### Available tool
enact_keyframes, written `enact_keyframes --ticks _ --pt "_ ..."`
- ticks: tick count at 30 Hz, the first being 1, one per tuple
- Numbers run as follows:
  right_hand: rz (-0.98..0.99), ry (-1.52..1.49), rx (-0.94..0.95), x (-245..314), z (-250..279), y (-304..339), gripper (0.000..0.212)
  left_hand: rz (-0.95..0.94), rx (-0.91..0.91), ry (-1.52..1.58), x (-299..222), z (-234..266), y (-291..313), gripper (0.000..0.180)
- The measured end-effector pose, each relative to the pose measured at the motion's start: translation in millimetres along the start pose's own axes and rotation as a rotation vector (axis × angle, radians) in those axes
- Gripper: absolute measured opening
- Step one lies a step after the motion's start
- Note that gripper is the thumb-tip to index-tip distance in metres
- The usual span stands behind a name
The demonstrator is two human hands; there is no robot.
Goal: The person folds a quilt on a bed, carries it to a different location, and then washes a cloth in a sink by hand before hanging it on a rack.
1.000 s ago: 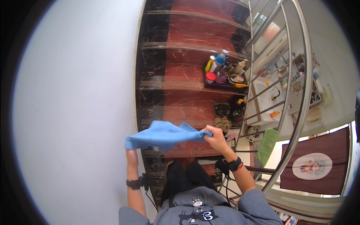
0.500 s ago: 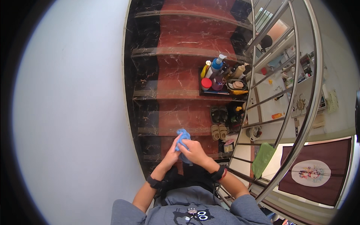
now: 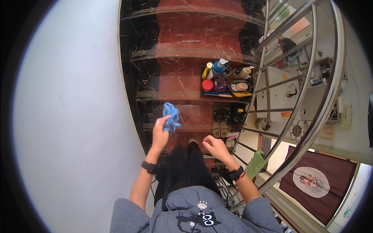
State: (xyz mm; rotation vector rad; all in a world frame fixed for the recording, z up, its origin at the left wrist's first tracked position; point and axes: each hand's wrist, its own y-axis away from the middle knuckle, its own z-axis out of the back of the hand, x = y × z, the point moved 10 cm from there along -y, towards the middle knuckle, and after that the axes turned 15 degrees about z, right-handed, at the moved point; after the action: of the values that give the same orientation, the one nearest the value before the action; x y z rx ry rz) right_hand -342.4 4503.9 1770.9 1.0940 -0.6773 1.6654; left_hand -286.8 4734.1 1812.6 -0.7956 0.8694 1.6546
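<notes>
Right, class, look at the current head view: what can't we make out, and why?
- Part of the left hand: head view, hidden by the blue cloth.
- The right hand's palm: head view, turned away from the camera.
- One foot: head view, hidden by the black trousers.
- Small items by the sink: head view, too small, partly crossed by railing bars.

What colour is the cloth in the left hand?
The cloth is light blue; it shows best in the head view.
</notes>
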Motion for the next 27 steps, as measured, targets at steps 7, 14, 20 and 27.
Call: enact_keyframes --ticks 7,14,20,27 --pt "-0.264 0.218 0.158 -84.3 2.6 12.6 0.022 0.052 -0.148 0.042 50.4 0.4 -85.1 0.037" --pt "-0.421 0.035 0.064 -183.9 -0.2 -17.5 0.023 0.275 -0.135 0.226 178.8 -37.5 -144.0 0.033" --pt "-0.427 0.188 -0.054 -311.9 54.4 -87.1 0.024 0.102 -0.001 -0.008 152.5 -96.4 -228.0 0.036" --pt "-0.463 -0.080 -0.371 -415.8 108.2 -163.1 0.023 0.191 0.163 -0.442 249.9 -231.4 -281.8 0.051"
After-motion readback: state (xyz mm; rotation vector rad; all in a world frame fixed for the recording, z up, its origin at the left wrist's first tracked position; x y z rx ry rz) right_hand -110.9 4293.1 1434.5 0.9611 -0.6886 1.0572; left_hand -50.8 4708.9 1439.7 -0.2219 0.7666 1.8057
